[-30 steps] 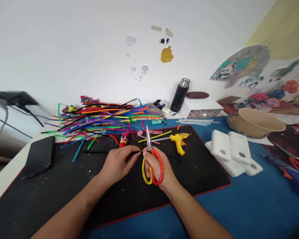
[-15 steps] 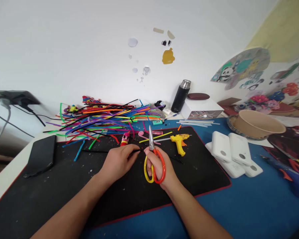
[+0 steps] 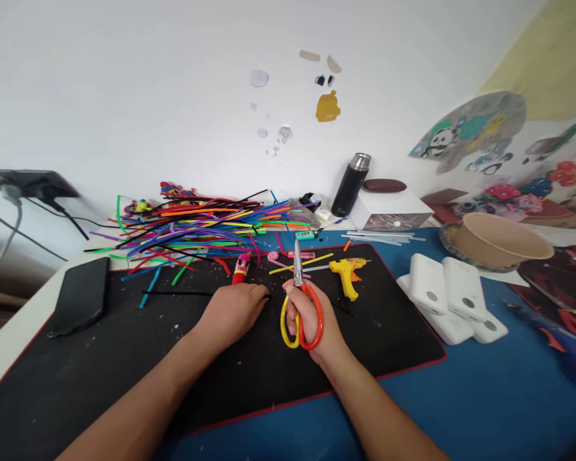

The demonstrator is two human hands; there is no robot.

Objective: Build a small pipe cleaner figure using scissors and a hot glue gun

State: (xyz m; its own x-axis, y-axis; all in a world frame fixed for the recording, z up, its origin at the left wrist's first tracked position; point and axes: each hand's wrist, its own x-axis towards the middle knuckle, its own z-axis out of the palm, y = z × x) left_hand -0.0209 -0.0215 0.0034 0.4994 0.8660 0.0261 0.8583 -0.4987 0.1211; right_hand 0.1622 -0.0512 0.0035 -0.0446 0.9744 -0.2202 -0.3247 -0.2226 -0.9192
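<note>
1. The left hand (image 3: 234,312) closes its fingers on a thin black fuzzy craft stem (image 3: 177,293); the pads are hidden. A short dark end shows at the fingertips, while the long part runs left over the black mat with red edging (image 3: 384,346).
2. The right hand (image 3: 325,326) grips steel-bladed scissors with yellow and red loop handles (image 3: 298,272), blades together and pointing away from the person.
3. The scissors lie just right of the left fingertips, apart from the stem's short end. Stem runs sideways, blades away, so their long axes cross roughly square; the left hand is nearer that end.
4. Compared with one second ago, the gap between both hands' fingertips is wider, and the stem's far end reaches farther left, below the blue twisted stem (image 3: 151,286).
</note>
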